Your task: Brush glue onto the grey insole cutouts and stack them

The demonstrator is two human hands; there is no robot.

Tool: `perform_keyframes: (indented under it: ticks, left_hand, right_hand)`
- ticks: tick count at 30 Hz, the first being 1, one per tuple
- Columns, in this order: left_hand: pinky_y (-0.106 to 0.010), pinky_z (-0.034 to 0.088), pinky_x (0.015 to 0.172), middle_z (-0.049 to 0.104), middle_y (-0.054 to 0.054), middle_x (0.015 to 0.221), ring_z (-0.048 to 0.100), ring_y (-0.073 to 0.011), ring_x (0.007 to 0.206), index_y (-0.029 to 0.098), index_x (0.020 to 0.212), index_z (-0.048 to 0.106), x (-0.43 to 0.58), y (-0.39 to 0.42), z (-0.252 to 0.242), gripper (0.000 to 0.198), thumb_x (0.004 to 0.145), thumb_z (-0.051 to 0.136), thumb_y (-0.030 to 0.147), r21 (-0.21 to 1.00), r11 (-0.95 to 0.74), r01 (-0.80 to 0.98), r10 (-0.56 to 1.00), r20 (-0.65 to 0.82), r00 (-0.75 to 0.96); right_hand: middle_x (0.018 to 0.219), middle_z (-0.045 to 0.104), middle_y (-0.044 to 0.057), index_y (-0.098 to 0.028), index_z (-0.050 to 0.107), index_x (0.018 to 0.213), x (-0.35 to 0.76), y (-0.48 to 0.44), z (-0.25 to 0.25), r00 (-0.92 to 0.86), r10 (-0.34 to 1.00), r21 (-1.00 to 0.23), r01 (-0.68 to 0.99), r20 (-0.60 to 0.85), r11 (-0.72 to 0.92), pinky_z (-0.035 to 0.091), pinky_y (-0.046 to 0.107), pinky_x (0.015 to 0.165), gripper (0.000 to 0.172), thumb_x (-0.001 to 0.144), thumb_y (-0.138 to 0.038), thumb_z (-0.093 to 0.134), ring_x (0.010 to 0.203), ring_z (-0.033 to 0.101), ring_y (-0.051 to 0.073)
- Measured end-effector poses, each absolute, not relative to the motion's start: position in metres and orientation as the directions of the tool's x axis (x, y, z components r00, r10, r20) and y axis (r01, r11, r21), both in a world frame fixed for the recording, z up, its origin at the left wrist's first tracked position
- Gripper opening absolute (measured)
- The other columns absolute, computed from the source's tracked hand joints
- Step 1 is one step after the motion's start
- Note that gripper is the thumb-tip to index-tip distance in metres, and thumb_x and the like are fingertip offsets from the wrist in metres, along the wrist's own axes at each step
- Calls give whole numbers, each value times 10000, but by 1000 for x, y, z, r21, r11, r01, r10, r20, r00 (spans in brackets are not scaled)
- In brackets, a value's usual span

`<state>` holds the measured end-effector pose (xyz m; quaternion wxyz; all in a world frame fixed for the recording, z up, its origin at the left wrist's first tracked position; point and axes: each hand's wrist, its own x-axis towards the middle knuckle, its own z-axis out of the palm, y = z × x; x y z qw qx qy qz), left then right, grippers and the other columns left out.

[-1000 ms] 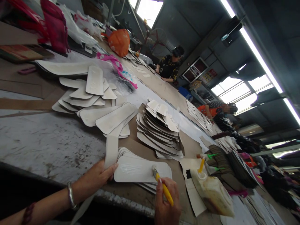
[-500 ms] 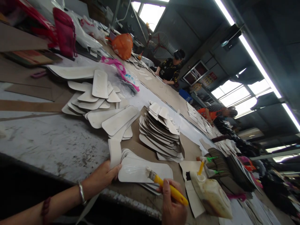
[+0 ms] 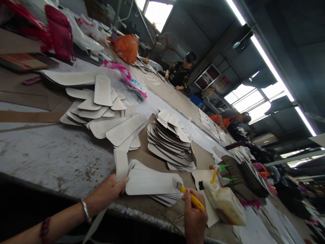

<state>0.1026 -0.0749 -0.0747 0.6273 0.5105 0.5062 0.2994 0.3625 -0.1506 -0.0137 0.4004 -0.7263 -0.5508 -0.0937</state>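
Observation:
My right hand (image 3: 195, 217) grips a brush (image 3: 196, 202) by its yellow handle. The pale bristles rest near the right end of a white rounded panel (image 3: 149, 183), the top one of a fanned stack at the table's front edge. Between thumb and fingers, my left hand (image 3: 109, 189) pinches a white strip (image 3: 121, 163) that stands up beside the panel's left end. A pale band (image 3: 95, 225) hangs below that hand; whether it is the same strip I cannot tell.
Behind lie a tall stack of panels (image 3: 170, 147) and a loose pile (image 3: 124, 130). To the right are a stained plastic jug (image 3: 230, 207) with a yellow stick in its mouth and dark stacked pieces (image 3: 232, 169). Two people (image 3: 180, 73) work farther along the table.
My right hand has moved the brush rightward along the panel, from around its middle to near its right end. My left hand keeps hold of the strip. The whole view has shifted slightly.

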Motion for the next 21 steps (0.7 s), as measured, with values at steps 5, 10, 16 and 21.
perform_keyframes:
  ticks: [5,10,16,21]
  left_hand:
    - [-240,272,440,370,33,467,337,-125,457,217,512,408,104,-76,-73,378,677,417,557,931,328,158,882,-362,300]
    - [-253,285,459,387,24,464,362,-133,463,222,493,398,105,-75,-74,402,671,380,581,924,324,201,886,-371,279]
    - [-252,284,456,381,31,465,360,-130,461,220,502,397,107,-76,-71,414,666,370,600,924,320,208,882,-371,290]
    - [-243,311,450,395,30,462,388,-128,450,223,510,386,106,-73,-70,395,680,361,578,908,342,242,875,-401,272]
  right_hand:
    - [762,594,46,-168,606,818,368,-152,-12,136,718,-244,969,682,48,471,282,705,177,859,-311,509,721,587,159]
    - [787,592,51,-171,592,851,371,-153,-8,55,699,-146,987,713,72,481,270,705,148,873,-284,500,733,590,154]
    - [795,597,55,-179,607,843,356,-154,-17,6,730,-141,982,683,124,475,247,658,163,880,-281,486,723,600,150]
    - [689,583,11,-196,607,770,314,-161,-21,330,788,-629,772,520,92,463,260,654,174,847,-328,524,679,582,153]
